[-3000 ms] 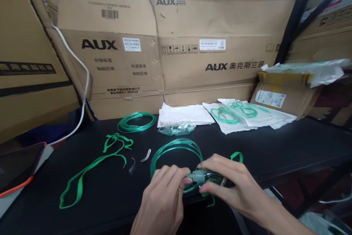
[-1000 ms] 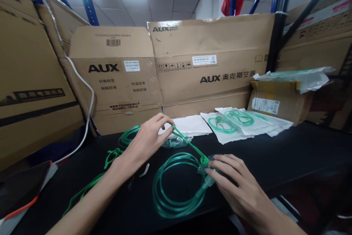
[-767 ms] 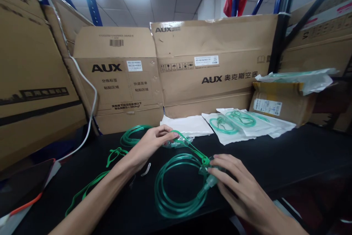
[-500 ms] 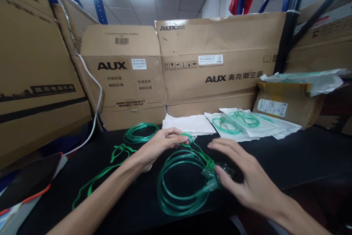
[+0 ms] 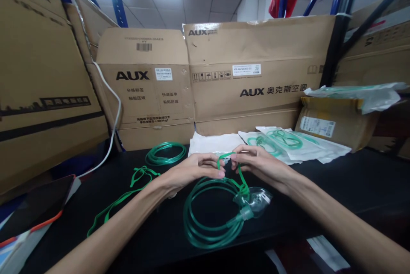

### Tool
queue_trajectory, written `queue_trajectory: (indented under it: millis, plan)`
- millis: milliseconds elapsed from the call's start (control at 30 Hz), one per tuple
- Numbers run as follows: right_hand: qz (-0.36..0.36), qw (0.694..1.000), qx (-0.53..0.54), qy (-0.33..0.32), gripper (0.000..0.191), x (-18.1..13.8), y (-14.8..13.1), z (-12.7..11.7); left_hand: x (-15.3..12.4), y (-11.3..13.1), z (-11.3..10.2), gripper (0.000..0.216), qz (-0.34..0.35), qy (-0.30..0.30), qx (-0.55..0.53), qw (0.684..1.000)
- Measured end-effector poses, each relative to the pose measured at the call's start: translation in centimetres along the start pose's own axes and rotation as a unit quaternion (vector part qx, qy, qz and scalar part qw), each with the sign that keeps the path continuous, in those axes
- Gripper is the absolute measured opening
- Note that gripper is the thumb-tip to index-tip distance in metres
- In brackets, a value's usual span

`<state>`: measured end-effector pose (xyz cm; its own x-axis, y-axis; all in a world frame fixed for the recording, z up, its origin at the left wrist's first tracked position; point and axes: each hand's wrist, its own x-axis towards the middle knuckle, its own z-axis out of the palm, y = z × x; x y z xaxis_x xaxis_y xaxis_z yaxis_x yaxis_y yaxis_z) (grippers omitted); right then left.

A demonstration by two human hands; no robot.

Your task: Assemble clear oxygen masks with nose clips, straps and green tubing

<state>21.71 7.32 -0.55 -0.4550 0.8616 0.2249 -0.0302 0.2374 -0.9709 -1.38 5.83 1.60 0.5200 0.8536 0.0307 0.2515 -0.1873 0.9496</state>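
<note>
A clear oxygen mask (image 5: pixel 254 200) lies on the black table (image 5: pixel 320 180), joined to a coil of green tubing (image 5: pixel 208 218). A green elastic strap (image 5: pixel 238 175) runs up from the mask to both my hands. My left hand (image 5: pixel 195 170) pinches one side of the strap loop. My right hand (image 5: pixel 259 163) pinches the other side, just above the mask. Both hands hover over the table's middle, a little apart.
A second tubing coil (image 5: pixel 165 153), a loose green strap (image 5: pixel 121 199) and a small metal clip lie to the left. White packets (image 5: pixel 288 141) with green tubing lie right of centre, a white sheet behind. AUX cardboard boxes (image 5: pixel 256 73) wall the back. A phone (image 5: pixel 32 205) lies at the left.
Three seconds ago both hands held the mask near the table's front edge. The left hand then drew the strap up and left; the right hand left the mask and joined it on the strap.
</note>
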Motion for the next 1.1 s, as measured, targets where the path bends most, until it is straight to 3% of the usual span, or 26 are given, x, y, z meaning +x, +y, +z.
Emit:
queue_trajectory:
  millis: [200, 533, 767, 933, 1100]
  plan:
    - [0.015, 0.997, 0.075, -0.018, 0.033, 0.3, 0.6, -0.5, 0.2, -0.3, 0.3, 0.023, 0.012, 0.007, -0.002, 1.0]
    - [-0.027, 0.997, -0.044, 0.058, 0.026, -0.3, 0.6, -0.7, 1.4, -2.4, 0.5, 0.022, 0.012, 0.182, 0.074, 0.98]
    - [-0.056, 0.985, -0.124, 0.105, 0.023, 0.4, 1.5, -0.6, 0.9, -1.6, 0.5, 0.016, 0.018, 0.098, 0.004, 0.995]
    - [-0.097, 0.966, -0.196, 0.135, 0.032, -2.6, 1.5, -0.2, 0.5, -1.1, 0.8, 0.025, 0.013, 0.082, -0.021, 0.996]
    - [-0.122, 0.902, -0.411, 0.047, 0.026, -6.2, 3.1, 0.9, -0.9, -1.2, 0.1, 0.033, 0.004, 0.087, 0.071, 0.994]
